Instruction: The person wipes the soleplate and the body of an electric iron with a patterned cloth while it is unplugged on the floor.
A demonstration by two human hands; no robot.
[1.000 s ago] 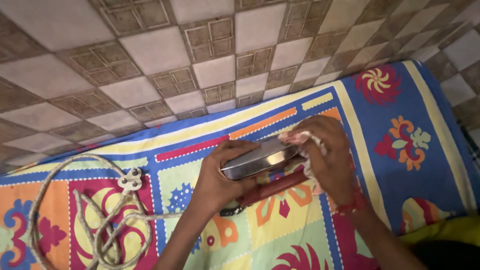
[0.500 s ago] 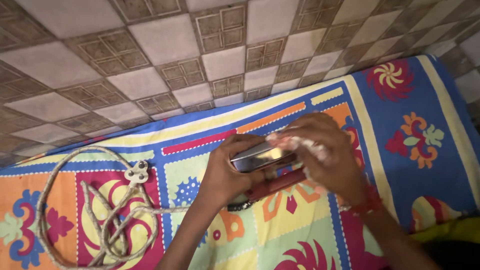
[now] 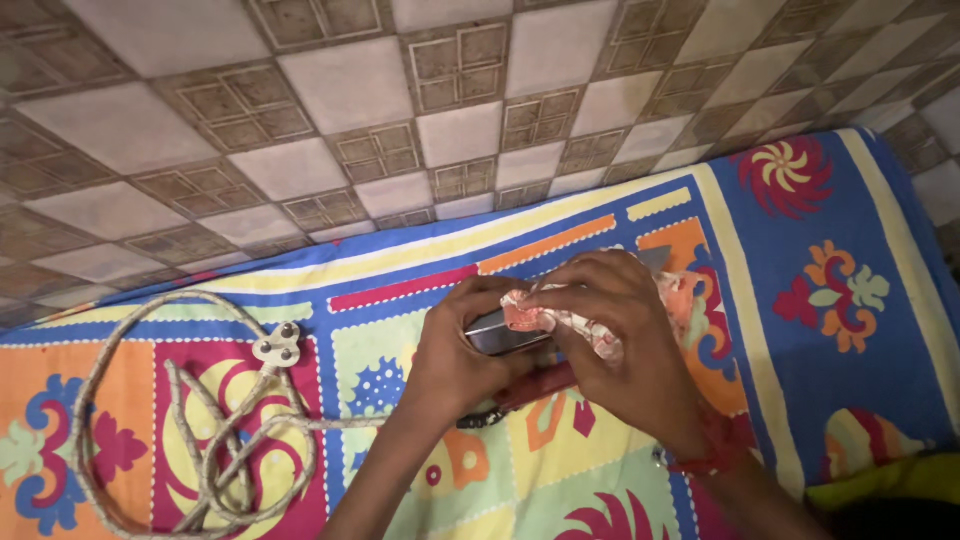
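Observation:
My left hand (image 3: 462, 362) grips the near end of a shiny metal iron-like object (image 3: 503, 334) that lies on a bright patterned cloth (image 3: 800, 260). My right hand (image 3: 628, 345) lies over the object's top and presses a crumpled pink-and-white rag (image 3: 535, 316) against it. Most of the metal body is hidden under the two hands. A dark red part (image 3: 540, 385) shows below the hands. A braided cord (image 3: 230, 440) runs from the object to the left, ending in a white plug (image 3: 277, 346).
The cord lies in loose loops on the left of the cloth. Beyond the cloth's far edge is a floor of beige and brown patterned tiles (image 3: 340, 90). A yellow-green fabric (image 3: 880, 485) shows at the lower right corner.
My right hand has slid left along the metal object with the rag, now covering most of its top. The left hand has kept its grip. The view has shifted slightly.

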